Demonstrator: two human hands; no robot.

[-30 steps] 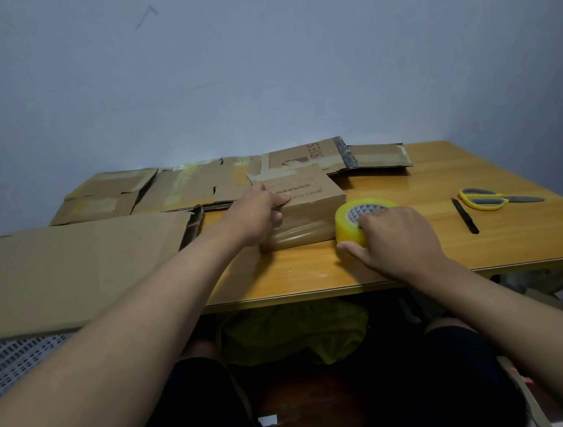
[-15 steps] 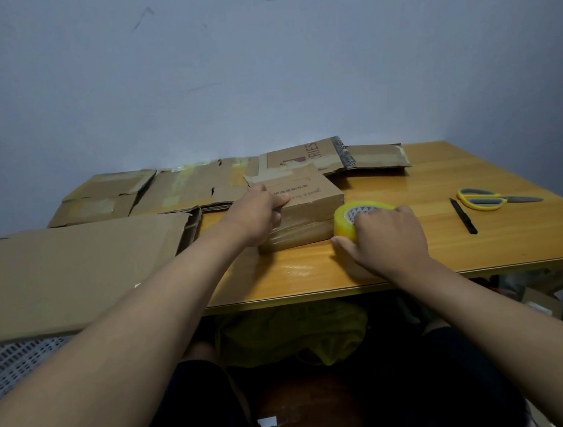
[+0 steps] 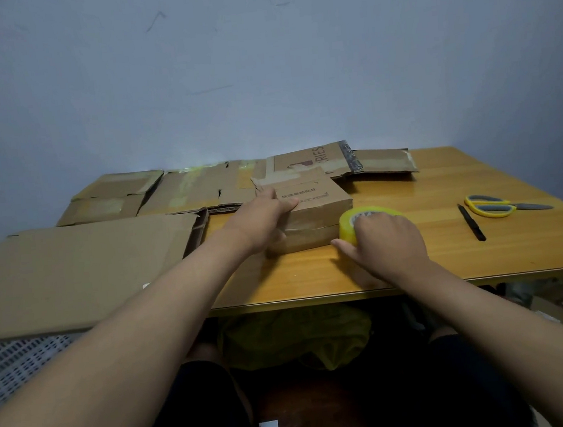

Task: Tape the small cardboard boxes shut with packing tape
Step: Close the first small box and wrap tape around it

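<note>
Both arms reach forward over the near edge of the desk [image 3: 483, 255]. The left hand [image 3: 260, 220] curls over the left end of the small cardboard box [image 3: 310, 210], thumb on its top, holding it mid-desk. The right hand [image 3: 387, 241] grips the yellow tape roll [image 3: 353, 223], which touches the box's near right corner.

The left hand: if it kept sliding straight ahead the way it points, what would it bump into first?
The left hand already holds the small box; beyond it, probably the printed flattened carton, though depth is unclear.
</note>
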